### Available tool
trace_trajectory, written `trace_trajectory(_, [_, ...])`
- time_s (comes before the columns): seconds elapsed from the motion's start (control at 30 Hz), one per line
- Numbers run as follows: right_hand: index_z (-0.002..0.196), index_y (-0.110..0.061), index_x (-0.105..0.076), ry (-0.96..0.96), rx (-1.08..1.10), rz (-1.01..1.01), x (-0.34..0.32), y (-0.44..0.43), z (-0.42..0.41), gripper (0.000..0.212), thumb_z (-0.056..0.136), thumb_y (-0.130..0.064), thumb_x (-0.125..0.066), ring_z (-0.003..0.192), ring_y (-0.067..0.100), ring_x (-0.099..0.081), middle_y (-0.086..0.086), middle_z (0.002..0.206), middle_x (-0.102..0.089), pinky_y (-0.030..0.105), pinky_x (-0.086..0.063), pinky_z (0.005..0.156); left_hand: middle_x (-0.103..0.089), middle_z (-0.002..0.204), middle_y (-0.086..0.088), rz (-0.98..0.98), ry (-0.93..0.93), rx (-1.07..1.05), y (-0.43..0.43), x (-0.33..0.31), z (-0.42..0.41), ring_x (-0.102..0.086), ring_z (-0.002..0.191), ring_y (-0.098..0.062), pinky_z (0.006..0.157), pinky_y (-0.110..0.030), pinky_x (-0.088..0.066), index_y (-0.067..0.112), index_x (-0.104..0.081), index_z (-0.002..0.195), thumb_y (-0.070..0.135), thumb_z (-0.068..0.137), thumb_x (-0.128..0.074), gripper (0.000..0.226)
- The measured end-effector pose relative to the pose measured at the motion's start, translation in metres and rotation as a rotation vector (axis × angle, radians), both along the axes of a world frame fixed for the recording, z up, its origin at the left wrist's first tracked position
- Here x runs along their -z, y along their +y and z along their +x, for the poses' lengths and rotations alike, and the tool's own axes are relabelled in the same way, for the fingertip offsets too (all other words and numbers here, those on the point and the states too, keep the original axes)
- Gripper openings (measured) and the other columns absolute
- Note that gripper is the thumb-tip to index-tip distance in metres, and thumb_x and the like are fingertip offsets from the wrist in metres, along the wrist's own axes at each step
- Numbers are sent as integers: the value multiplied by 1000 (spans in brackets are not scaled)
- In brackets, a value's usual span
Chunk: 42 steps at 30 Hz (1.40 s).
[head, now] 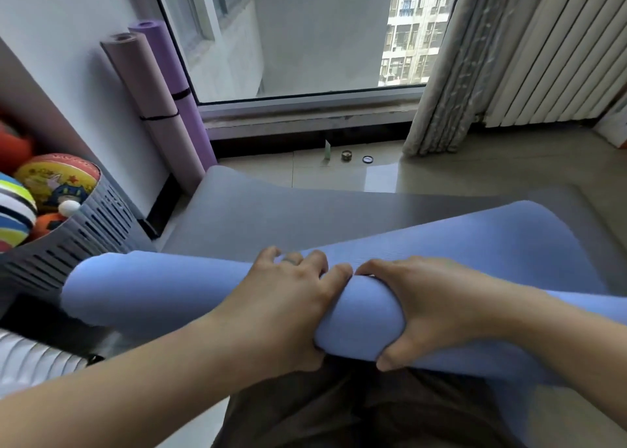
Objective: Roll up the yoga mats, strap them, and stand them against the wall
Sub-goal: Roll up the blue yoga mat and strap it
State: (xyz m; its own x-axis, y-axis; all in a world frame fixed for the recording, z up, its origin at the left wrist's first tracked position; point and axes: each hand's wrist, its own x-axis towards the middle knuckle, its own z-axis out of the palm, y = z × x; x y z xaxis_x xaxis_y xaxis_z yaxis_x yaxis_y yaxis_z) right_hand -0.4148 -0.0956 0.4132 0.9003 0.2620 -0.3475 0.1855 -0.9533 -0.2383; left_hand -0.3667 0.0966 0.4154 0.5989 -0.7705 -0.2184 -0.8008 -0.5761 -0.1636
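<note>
While the left hand (288,298) and the right hand (431,305) squeeze the middle of the blue mat (152,288), it lies sideways across the person's lap. Both hands are curled round it, side by side, with fingers on top and thumbs below. Their first fingers almost touch.

The blue mat looks all rolled up, with no strap on it. So I think the rolling step is done and the strapping step comes now. The next move needs a strap wrapped round the roll. One hand must hold the roll tight, or it may spring open. After that, the roll must go to stand by the wall.

Now the count. I see four mats. One is the blue mat in the hands. One is the grey mat (271,216), which lies flat on the floor under the blue one and is not rolled yet. Two stand against the wall, touching each other: the pink mat (146,81) and the purple mat (176,74). Each has one black strap, so that makes two straps: pink mat's strap (159,116) and purple mat's strap (181,93).

Three small things (346,155) sit on the floor by the window. One grey basket (84,230) stands at the left. It holds maybe five balls (57,179), but they are packed close and cut off at the edge.
</note>
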Motion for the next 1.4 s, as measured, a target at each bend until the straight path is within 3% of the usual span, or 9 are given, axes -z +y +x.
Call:
trace_trajectory(0.1, [130, -47, -31, 127, 66, 112, 14, 2, 0, 87, 57, -68, -73, 110, 9, -52, -19, 122, -54, 30, -44, 94, -48, 113, 6, -21, 139, 13, 2, 9, 9, -54, 101, -20, 87, -35, -39, 36, -33, 129, 48, 65, -68, 74])
trace_trajectory(0.2, [146, -37, -14, -59, 3, -19, 15, 8, -7, 102, 65, -72, -65, 128, 13, -38, -13, 141, -37, 32, -34, 105, -54, 108, 15, -8, 423, -86, 1, 9, 35, -55, 96, -12, 79, -29, -45, 45, -39, 122, 50, 62, -75, 70])
trace_trajectory(0.4, [147, -28, -1, -158, -17, -219, 30, 17, -2, 111, 66, -66, -67, 123, 22, -37, -3, 138, -33, 42, -36, 100, -58, 123, 20, 163, 761, -216, -23, 1, 86, -58, 110, -7, 99, -33, -45, 46, -44, 130, 55, 61, -82, 80])
trace_trajectory(0.63, [137, -35, -33, 174, 71, 81, 20, -13, 60, 93, 61, -51, -84, 118, 13, -50, -12, 129, -50, 29, -40, 94, -33, 149, 6, -24, 76, -117, -12, 5, 55, -34, 135, -20, 116, -50, -15, 37, -21, 147, 58, 87, -54, 71])
trace_trajectory(0.73, [135, -36, -38, 321, 106, 146, 15, -20, 83, 87, 63, -47, -85, 114, 11, -53, -15, 126, -52, 28, -43, 96, -12, 157, -3, 14, -7, -129, -10, 27, 27, -15, 144, -24, 115, -58, -1, 26, -3, 151, 58, 88, -50, 85])
trace_trajectory(0.83, [141, -36, -32, 298, 130, 131, 16, -17, 86, 94, 63, -52, -83, 120, 13, -50, -11, 137, -49, 32, -41, 103, -34, 149, -15, -8, -132, -149, -12, 48, 26, -37, 135, -33, 109, -68, -17, 12, -9, 147, 51, 74, -70, 103])
trace_trajectory(1.0, [151, -31, -9, -282, 56, -112, 36, -10, 41, 117, 59, -73, -68, 130, 20, -40, -5, 144, -40, 39, -29, 109, -15, 153, -9, -51, -138, -172, -22, 52, 42, -18, 141, -30, 110, -63, 11, 17, 5, 151, 49, 89, -54, 91])
trace_trajectory(1.13, [140, -23, -35, -516, 81, -206, 62, -11, 28, 113, 40, -59, -75, 102, 32, -62, 8, 122, -60, 48, -50, 87, -28, 147, -3, -92, -108, -123, -24, 50, 50, -31, 134, -26, 113, -58, 7, 22, -9, 149, 53, 76, -61, 95])
trace_trajectory(1.4, [133, -43, -33, -327, 42, -172, -27, -14, 45, 88, 56, -63, -71, 100, 13, -55, -16, 115, -55, 31, -42, 75, -52, 118, 10, -124, 42, -106, -24, -22, 65, -54, 109, -18, 111, -51, -22, 37, -32, 134, 64, 63, -63, 82])
